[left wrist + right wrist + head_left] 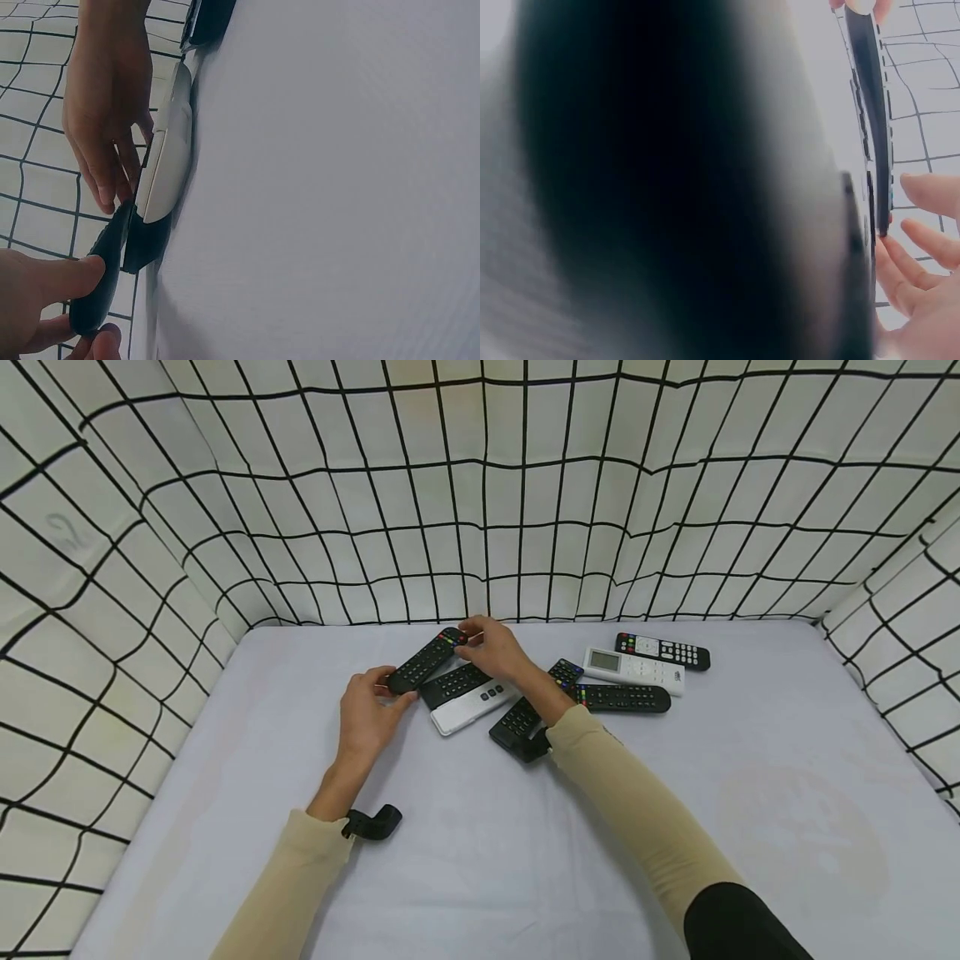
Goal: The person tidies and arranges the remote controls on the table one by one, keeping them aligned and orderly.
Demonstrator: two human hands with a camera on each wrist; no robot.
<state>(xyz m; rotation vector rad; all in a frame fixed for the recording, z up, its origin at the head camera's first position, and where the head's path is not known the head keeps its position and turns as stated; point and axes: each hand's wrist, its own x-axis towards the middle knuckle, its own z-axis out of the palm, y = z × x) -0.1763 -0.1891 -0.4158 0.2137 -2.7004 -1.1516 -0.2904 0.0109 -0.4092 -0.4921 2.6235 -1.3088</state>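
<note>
A black remote control [427, 660] with colored buttons is tilted above the table, its lower end pinched between the thumb and fingers of my left hand [365, 714]. In the left wrist view that thumb lies along the remote's [101, 277] back. My right hand [497, 649] is at the upper end, and in the right wrist view a fingertip touches the remote's [879, 150] tip while the thumb stands apart from it. Just beneath lies a black-and-silver remote [472, 703], partly covered by the held one and by the right hand.
Right of the hands lie a white air-conditioner remote [633, 671], a black remote with light buttons [663, 651], a plain black one [622, 697] and a diagonal black one [517, 725] partly behind the right forearm. Black netting [525, 527] surrounds the white-covered table [465, 843].
</note>
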